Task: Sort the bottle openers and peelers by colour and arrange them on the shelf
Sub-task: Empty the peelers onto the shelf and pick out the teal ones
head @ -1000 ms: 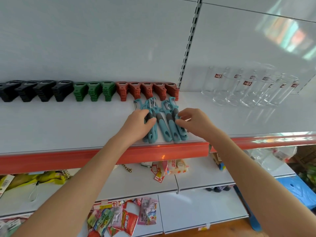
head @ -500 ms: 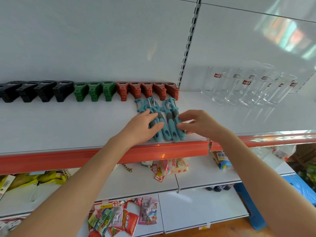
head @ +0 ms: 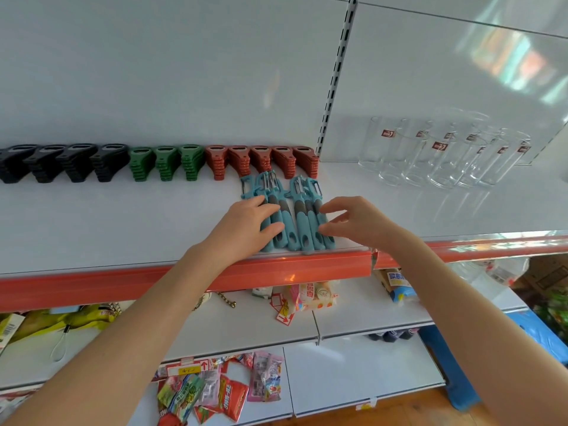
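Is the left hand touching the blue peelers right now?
Touching. The head view shows the left hand lying on the handles of the blue peelers, fingers and thumb resting across them.

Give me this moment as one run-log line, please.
left hand: resting on blue peelers at shelf front | right hand: fingertips at peelers' right edge | bottle openers: back row, black, green, red
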### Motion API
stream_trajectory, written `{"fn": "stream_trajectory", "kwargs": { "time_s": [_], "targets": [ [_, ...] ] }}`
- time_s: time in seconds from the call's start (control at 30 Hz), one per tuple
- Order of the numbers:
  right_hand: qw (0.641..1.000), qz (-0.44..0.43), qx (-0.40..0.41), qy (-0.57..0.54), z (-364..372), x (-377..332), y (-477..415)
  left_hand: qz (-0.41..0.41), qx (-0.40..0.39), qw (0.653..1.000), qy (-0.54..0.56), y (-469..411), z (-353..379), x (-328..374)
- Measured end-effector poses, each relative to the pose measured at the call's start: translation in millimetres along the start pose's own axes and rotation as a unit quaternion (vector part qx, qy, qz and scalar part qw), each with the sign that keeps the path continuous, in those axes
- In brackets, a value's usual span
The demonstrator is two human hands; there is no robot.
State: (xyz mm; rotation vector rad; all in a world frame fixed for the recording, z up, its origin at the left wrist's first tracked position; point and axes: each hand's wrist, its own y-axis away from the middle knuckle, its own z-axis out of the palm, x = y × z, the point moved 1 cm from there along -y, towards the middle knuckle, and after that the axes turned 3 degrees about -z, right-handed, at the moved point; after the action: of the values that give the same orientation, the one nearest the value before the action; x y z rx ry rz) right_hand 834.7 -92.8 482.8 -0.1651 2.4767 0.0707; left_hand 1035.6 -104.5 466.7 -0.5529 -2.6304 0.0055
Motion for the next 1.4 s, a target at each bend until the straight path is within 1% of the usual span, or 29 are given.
{"fn": "stream_trajectory", "kwargs": {
  "time_s": [0.17,0.47,0.63,0.87,0.93,1.03,1.1,1.2,1.27,1.4],
  "targets": [
    [0.999,-0.015,-0.017,0.034,1.1,0.9,1.3,0.005,-0.014,0.999,-0.029,2.5,-1.3,4.5],
    [0.993,-0.049,-0.024,0.104,3.7,-3.6,2.0,0.014,-0.016,0.999,-0.042,5.5,1.1,5.0],
    [0.992,-0.058,-0.024,0.113,4.4,-4.9,2.6,-0.017,-0.006,0.998,-0.053,4.8,7.1,5.2],
    [0.989,-0.067,-0.034,0.13,3.2,-6.7,4.8,-0.043,-0.025,0.995,-0.092,3.3,7.9,11.2],
    [0.988,-0.07,-0.025,0.137,1.1,-6.9,3.2,-0.034,0.001,0.994,-0.103,5.6,6.5,14.4],
    [0.987,-0.084,0.015,0.136,-7.8,-9.4,-2.5,-0.014,0.09,0.993,-0.079,14.6,-1.6,16.6],
    [0.986,-0.098,0.038,0.133,-12.7,-16.4,-8.8,0.007,0.151,0.985,-0.08,25.4,-12.8,13.6],
    [0.981,-0.143,0.048,0.123,-9.6,-34.5,-21.6,0.043,0.222,0.967,-0.121,48.1,-30.5,2.9],
    [0.978,-0.175,0.04,0.11,0.8,-50.8,-30.4,0.022,0.217,0.965,-0.148,67.0,-40.8,-9.4],
    [0.971,-0.221,0.011,0.094,32.5,-91.7,-46.1,-0.057,0.194,0.963,-0.178,110.4,-61.7,-38.9]
  ]
}}
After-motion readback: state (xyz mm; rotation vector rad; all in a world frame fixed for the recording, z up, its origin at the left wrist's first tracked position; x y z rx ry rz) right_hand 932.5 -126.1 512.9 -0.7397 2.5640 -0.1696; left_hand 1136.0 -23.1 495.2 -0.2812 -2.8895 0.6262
